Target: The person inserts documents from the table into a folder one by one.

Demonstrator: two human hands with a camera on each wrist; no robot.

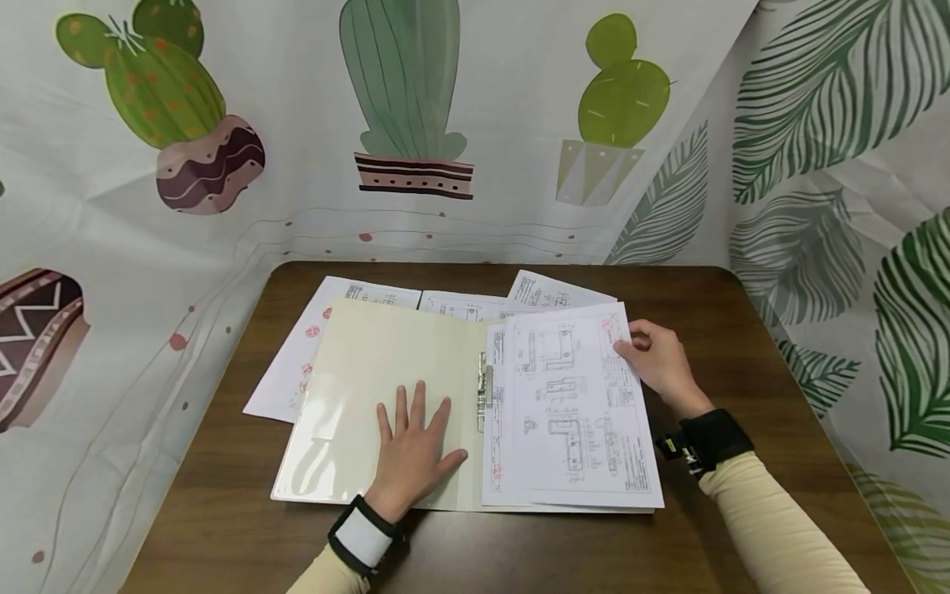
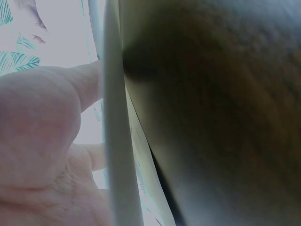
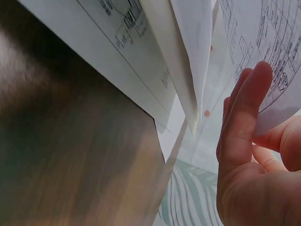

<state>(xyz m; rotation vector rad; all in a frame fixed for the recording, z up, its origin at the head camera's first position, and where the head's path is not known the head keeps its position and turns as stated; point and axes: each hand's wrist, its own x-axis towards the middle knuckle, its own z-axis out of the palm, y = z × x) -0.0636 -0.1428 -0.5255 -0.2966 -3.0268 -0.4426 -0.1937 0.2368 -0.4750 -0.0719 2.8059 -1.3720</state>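
Note:
A cream folder (image 1: 371, 355) lies spread on the table, with a metal clip (image 1: 482, 392) along its spine. Flat on its left cover rests my left hand (image 1: 412, 458), fingers spread. On the folder's right side is a stack of drawing sheets. My right hand (image 1: 660, 367) pinches the upper right edge of the top drawing sheet (image 1: 545, 421) between thumb and fingers. In the right wrist view, that sheet (image 3: 282, 56) curves up, lifted away from the papers below. The left wrist view shows the folder's edge (image 2: 117, 141) close up beside my palm.
Loose printed sheets stick out from behind the folder: one with red stamps (image 1: 285, 375) at left, another drawing (image 1: 463, 305) in the middle, and one (image 1: 552, 289) at right. The brown wooden table (image 1: 712, 330) meets a cloth backdrop printed with cacti and leaves.

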